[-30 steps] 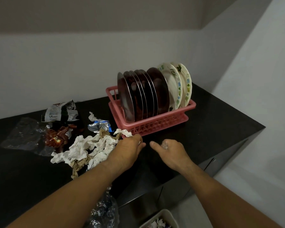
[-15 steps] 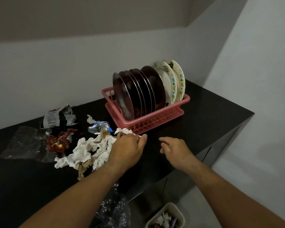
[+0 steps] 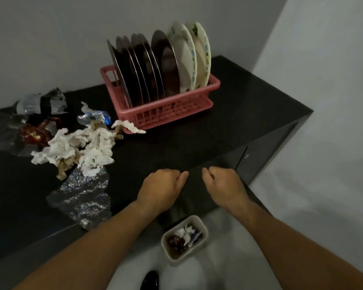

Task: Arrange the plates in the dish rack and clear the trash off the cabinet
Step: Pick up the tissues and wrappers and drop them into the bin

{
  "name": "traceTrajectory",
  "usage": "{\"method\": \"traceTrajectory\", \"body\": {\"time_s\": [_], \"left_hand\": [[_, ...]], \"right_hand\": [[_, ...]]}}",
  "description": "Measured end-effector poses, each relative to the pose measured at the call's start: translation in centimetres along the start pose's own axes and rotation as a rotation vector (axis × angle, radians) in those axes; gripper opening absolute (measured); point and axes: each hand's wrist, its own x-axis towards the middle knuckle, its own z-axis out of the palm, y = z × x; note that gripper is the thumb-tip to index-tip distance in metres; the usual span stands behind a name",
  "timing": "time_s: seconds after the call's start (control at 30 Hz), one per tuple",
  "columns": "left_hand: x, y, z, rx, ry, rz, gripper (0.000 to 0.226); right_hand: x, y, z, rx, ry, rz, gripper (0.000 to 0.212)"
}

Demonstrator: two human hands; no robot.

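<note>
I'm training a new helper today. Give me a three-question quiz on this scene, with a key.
1. True or false: all the plates stand on edge in the pink dish rack.
2. Where is the white bin? A beside the rack; B on the floor; C inside the rack.
3. Fill in: the crumpled tissue lies to the rack's ___.
Key: 1 true; 2 B; 3 left.

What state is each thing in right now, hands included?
Dish rack: upright on the cabinet.
Plates: standing on edge in the dish rack.
Tissue pile: crumpled, on the cabinet top.
Wrappers: crumpled, on the cabinet top.
Plastic bag: crumpled, draped over the front edge.
Bin: on the floor, open, some trash inside.
Left hand: fingers curled, grip contents hidden.
Right hand: fingers curled, grip contents hidden.
</note>
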Motion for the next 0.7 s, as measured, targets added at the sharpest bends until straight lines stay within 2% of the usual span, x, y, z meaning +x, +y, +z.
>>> {"method": "traceTrajectory", "body": {"time_s": [0.23,0.33,0.53,0.7], "left_hand": [[-2.3,-1.7,10.5,0.027,-0.156,0.000,0.039],[-2.2,-4.2,15.9,0.054,-0.228,0.001,0.036],[-2.4,-11.5,30.4,0.134,-0.344,-0.044,0.029],[-3.2,-18.3,42.3,0.112,-0.446,-0.101,0.026]], "right_hand": [[-2.8,8.5,5.8,-0.103,-0.117,0.031,0.045],[-3.0,12.8,9.9,-0.135,-0.192,0.031,0.037],[-1.9,22.2,23.6,-0.175,-0.409,0.079,0.026],[-0.2,29.2,37.9,-0.159,-0.598,0.118,0.036]]}}
